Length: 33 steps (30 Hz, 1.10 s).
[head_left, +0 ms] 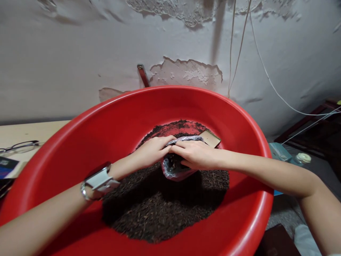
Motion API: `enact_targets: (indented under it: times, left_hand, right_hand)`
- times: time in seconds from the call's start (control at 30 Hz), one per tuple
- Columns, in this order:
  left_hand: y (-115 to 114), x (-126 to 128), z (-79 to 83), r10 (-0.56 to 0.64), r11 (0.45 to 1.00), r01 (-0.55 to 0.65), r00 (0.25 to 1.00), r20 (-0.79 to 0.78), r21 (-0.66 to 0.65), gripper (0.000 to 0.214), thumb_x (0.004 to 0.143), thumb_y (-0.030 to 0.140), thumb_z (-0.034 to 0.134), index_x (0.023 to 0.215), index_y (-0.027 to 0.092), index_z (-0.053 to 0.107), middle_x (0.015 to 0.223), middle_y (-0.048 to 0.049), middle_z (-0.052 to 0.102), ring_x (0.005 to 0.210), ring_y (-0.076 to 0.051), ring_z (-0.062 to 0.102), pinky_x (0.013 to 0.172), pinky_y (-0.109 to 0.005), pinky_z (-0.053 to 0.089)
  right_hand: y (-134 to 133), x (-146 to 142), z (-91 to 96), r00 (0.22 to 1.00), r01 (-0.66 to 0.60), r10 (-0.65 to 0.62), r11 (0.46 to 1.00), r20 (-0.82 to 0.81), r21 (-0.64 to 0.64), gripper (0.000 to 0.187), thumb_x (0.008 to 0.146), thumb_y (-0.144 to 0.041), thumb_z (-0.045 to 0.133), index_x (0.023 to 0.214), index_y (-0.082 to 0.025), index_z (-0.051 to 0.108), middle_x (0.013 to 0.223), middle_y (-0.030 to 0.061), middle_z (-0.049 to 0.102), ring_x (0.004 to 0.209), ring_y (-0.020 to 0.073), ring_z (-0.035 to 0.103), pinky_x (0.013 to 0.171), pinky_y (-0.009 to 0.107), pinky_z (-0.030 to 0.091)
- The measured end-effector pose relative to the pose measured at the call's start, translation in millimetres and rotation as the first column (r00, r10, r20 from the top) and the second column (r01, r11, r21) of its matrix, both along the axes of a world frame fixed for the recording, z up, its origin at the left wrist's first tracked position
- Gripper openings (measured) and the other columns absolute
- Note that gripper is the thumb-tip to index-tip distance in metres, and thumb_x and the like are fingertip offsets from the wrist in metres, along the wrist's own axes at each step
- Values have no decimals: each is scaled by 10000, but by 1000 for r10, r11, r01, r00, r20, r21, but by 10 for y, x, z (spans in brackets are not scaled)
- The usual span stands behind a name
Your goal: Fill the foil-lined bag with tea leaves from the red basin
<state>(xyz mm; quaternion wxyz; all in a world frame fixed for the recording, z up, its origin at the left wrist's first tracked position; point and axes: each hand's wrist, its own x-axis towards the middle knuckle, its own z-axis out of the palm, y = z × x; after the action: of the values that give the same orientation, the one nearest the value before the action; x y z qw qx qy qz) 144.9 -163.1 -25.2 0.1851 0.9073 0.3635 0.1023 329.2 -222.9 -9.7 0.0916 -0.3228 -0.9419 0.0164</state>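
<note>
A clear plastic bag [177, 175] with a pinkish tint stands in the middle of a large red basin [112, 124]. My left hand [156, 150] has its fingers bent over the left side of the bag's mouth. From the right, my right hand [197, 153] grips the mouth too, and the fingertips of both hands meet there. Some dark bits show inside the bag; the rest of its contents is hidden by my hands. Under and around it lies a heap of dark brown loose flakes [165, 209], of a kind I cannot make out. Behind my right hand rests a flat tan card [210, 138].
Eyeglasses [23, 145] and a dark booklet [7, 167] lie on a pale tabletop [50, 128] at the left. Thin white cables [262, 65] hang along the peeling wall [80, 53]. A small lidded jar [303, 158] stands beyond the basin's right rim.
</note>
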Motion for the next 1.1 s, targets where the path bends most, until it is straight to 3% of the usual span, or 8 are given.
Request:
enact_targets:
  times: [0.23,0.37,0.57,0.67,0.77,0.83,0.93,1.1]
  left_hand:
    - [18,-15,-14,7,999,-6,1000,14,-36,327,823,393,353,964,199,576,1034,-52,661,941,-215,598,840,-304,436]
    - [21,-25,-28,18,1000,-18,1000,-4,-4,348,830,357,358,1069,209,562,1089,-49,651,981,-212,593,870,-309,430]
    - [-11,-3,18,18,1000,-17,999,-37,15,386,850,349,307,1114,207,551,1161,-54,626,1045,-209,570,914,-317,415]
    - [2,-5,10,29,999,-27,997,-74,26,404,846,356,301,1125,198,547,1164,-58,624,1047,-221,570,931,-337,405]
    - [8,-8,5,23,1000,-22,996,-83,15,414,846,352,292,1128,183,544,1147,-67,629,1032,-225,574,921,-341,411]
    - [1,-5,10,16,1000,-16,997,-79,7,409,846,349,295,1123,182,545,1135,-66,632,1026,-224,576,906,-335,417]
    - [-15,1,28,12,1000,-13,997,-78,-4,402,848,355,294,1109,186,549,1126,-64,634,1025,-221,576,896,-329,422]
    - [-41,2,82,23,1000,-24,996,-86,-12,385,840,339,301,1087,188,554,1084,-61,649,1004,-217,585,891,-328,428]
  right_hand:
    - [-46,-16,51,999,-51,50,991,11,123,368,817,-199,496,1177,-118,493,1201,141,536,1116,237,465,942,405,366]
    - [-243,-104,9,954,-300,292,925,67,233,299,859,-263,430,1106,-138,543,1224,119,518,1100,247,445,912,394,355]
    - [-448,-252,-422,769,-601,596,797,233,-56,238,897,-212,384,1006,-173,592,1024,68,585,836,163,561,663,308,418]
    - [-403,-222,-684,736,-492,560,828,381,-269,245,875,-206,433,1046,-168,605,1015,78,612,864,189,601,640,310,433]
    - [-321,-160,-822,747,-203,403,895,529,-396,383,817,-298,546,1170,-154,578,1137,143,585,935,254,608,613,320,443]
    - [-262,-130,-835,746,-86,365,882,557,-463,478,796,-349,578,1222,-133,550,1173,168,564,951,264,605,617,313,448]
    - [-182,-111,-789,735,-64,405,840,545,-538,482,819,-347,552,1236,-105,533,1106,145,598,920,231,607,634,288,440]
    - [-181,-167,-581,744,-159,409,876,528,-455,365,811,-282,567,1129,-102,583,946,113,650,790,190,602,613,279,398]
